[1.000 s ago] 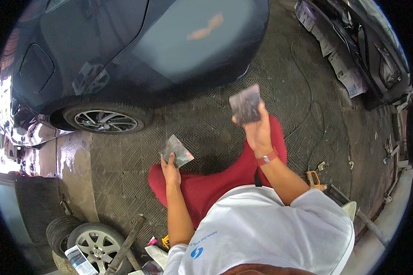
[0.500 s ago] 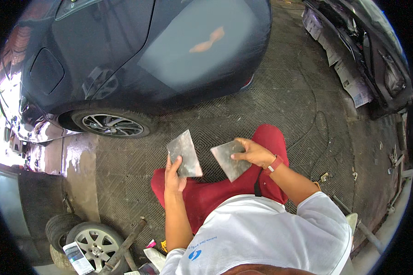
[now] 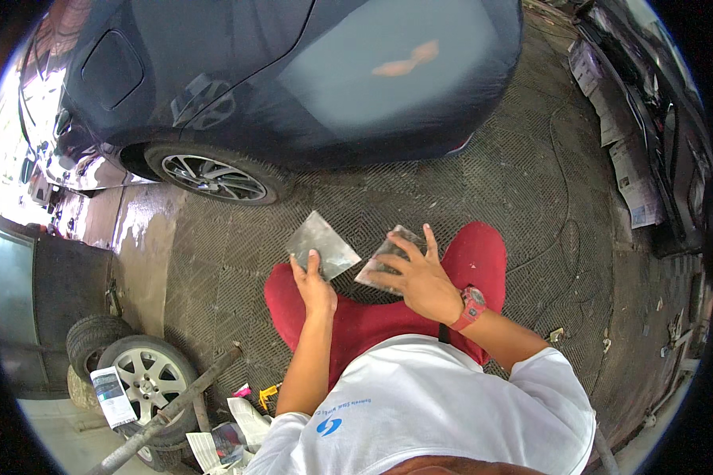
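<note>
My left hand (image 3: 316,291) holds a flat grey square sheet (image 3: 325,241) by its lower edge, thumb on the upper face and the other fingers mostly hidden behind. The sheet looks thin and dusty, with pale worn edges; its exact kind I cannot make out. Over a second similar grey sheet (image 3: 370,275), my right hand (image 3: 424,285) is turned back up, its fingers spread across the face and slightly blurred. Both sheets are above my lap, a small gap between them. A red watch (image 3: 471,307) is on my right wrist.
Ahead stands a dark car (image 3: 238,103) with a pale grey patch (image 3: 396,63) on its rear side. A dark car part with paper attached (image 3: 634,182) is at the far right. Loose wheels (image 3: 146,380) and a metal pipe (image 3: 174,408) lie at lower left. A cable (image 3: 566,190) crosses the textured floor.
My right hand has turned back up and spread its fingers over its sheet, where the thumb lay on top before. The left sheet has tilted to the right. The whole view has shifted.
</note>
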A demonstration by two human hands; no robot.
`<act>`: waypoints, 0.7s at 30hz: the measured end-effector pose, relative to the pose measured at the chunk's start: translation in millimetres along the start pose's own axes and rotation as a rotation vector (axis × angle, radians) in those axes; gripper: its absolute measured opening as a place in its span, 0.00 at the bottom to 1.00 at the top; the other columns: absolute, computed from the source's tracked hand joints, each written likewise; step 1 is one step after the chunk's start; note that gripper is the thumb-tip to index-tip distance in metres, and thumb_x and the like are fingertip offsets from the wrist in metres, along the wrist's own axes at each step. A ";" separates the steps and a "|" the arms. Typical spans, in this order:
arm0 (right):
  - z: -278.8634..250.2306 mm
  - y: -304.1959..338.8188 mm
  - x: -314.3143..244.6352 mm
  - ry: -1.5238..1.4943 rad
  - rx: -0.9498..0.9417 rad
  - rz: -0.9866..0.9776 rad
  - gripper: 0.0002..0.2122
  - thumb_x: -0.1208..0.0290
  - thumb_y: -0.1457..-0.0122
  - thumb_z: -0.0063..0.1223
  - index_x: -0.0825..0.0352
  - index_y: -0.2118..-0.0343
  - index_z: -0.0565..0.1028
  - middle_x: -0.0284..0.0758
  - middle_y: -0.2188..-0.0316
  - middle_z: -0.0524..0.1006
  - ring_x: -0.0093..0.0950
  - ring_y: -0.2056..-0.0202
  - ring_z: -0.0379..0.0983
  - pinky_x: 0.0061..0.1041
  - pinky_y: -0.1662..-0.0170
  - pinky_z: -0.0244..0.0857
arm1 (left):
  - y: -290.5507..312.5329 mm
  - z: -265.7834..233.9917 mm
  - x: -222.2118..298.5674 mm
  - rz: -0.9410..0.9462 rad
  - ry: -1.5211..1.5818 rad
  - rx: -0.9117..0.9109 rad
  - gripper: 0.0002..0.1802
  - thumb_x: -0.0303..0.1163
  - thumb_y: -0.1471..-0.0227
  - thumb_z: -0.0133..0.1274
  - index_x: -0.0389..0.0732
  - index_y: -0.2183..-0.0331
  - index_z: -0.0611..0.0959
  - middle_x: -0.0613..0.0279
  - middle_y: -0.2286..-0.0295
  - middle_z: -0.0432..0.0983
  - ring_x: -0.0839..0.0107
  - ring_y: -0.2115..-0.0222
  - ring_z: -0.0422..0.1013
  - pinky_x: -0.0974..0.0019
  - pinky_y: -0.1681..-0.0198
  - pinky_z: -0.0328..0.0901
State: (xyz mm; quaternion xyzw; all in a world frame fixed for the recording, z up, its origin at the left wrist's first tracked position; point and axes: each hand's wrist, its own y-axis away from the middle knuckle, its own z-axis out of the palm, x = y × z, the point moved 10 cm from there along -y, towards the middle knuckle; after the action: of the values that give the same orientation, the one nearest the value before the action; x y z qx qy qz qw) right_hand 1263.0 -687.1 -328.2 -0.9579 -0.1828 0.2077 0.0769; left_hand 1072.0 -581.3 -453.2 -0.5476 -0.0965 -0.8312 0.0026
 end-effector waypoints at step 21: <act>30.9 16.5 52.5 -0.124 -0.090 0.218 0.32 0.80 0.44 0.51 0.55 0.34 0.66 0.43 0.39 0.66 0.50 0.49 0.76 0.44 0.53 0.78 | 5.3 43.6 2.6 -0.167 0.085 -0.087 0.23 0.27 0.36 0.54 0.37 0.41 0.72 0.62 0.50 0.75 0.70 0.51 0.72 0.64 0.44 0.67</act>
State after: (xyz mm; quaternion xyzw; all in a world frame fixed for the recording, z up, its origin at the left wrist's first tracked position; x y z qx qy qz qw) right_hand 1299.5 -680.0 -379.2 -0.9598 -0.0910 0.2654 -0.0007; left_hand 1111.2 -579.1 -433.4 -0.5013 -0.1056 -0.8544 -0.0863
